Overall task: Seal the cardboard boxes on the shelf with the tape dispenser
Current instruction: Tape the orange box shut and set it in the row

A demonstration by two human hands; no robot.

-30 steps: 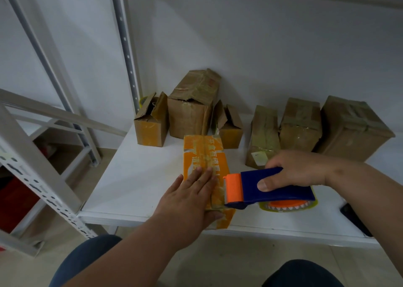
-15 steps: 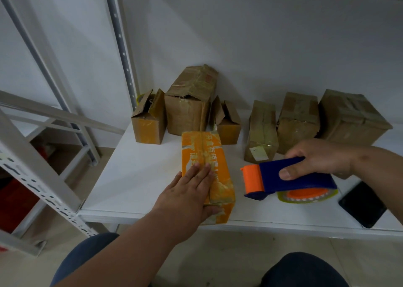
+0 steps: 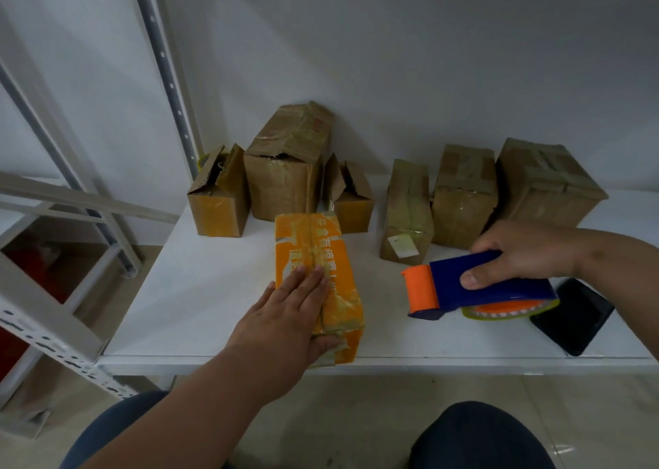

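Note:
An orange box (image 3: pixel 313 254) with tape along its top lies lengthwise on the white shelf (image 3: pixel 199 290), its near end at the front edge. My left hand (image 3: pixel 289 311) rests flat on its near half, fingers straight. To the right, my right hand (image 3: pixel 517 251) grips the blue handle of the tape dispenser (image 3: pixel 463 290), whose orange roller points left toward the box. The dispenser is apart from the box, just above the shelf. Several brown cardboard boxes stand along the back wall.
Two small boxes (image 3: pixel 217 197) (image 3: pixel 351 197) at the back left have open flaps, with a taller crumpled box (image 3: pixel 285 169) between them. Three taped boxes (image 3: pixel 463 194) stand at the back right. A black phone (image 3: pixel 574 315) lies near the front right edge. Metal uprights (image 3: pixel 164 65) rise at left.
My right hand has carried the tape dispenser to the right, away from the orange box. My left hand has stayed flat on the box.

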